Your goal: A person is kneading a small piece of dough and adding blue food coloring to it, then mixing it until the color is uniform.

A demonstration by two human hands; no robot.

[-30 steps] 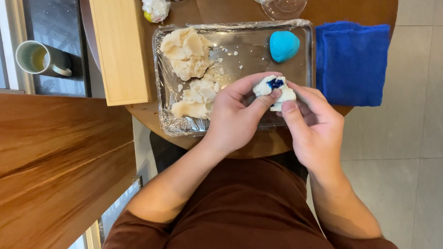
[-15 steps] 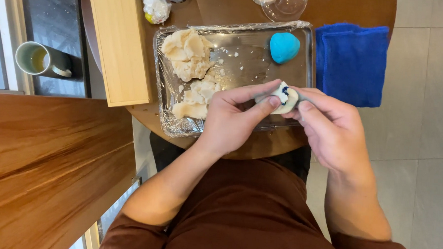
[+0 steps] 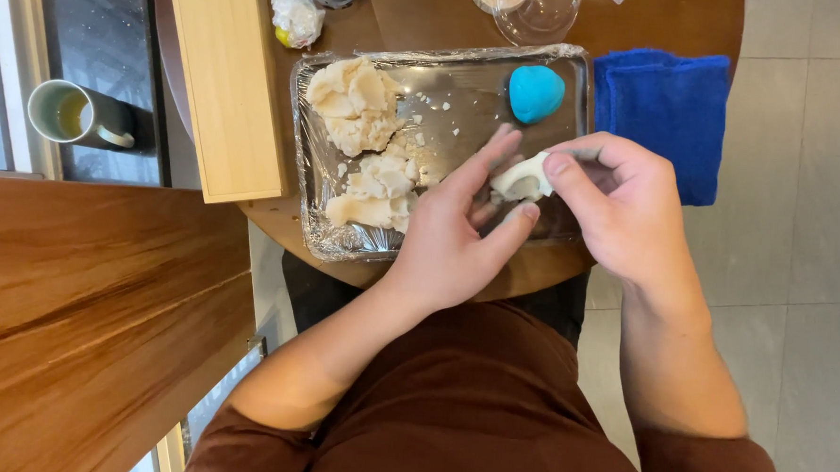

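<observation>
View from a head-worn camera, looking straight down at a seated person in a brown top, working over a round wooden table [image 3: 429, 19].

Both hands meet above the near right part of a foil-lined tray [image 3: 310, 203], which sits at the table's near edge. The right hand [image 3: 629, 217] pinches a small white piece of dough [image 3: 522, 179] between thumb and curled fingers. The left hand [image 3: 458, 233] is partly spread — its fingers reach up beside the dough piece and its thumb rests just under it, so it touches rather than grips.

Inside the tray, pale lumps of dough [image 3: 359, 111] are heaped along the left side, from the far left corner down toward the near edge, with crumbs scattered between. A smooth blue ball [image 3: 536, 92] lies in the tray's far right corner, well apart from the hands.

A folded blue cloth [image 3: 666, 110] lies just beside the tray, at the table's right edge. A long light wooden box [image 3: 221, 76] lies along the tray's left side. A crumpled white wrapper [image 3: 297, 15] and clear glass dishes [image 3: 534, 10] sit at the far edge. Off the table to the left — a metal mug [image 3: 76, 115] on a dark ledge.
</observation>
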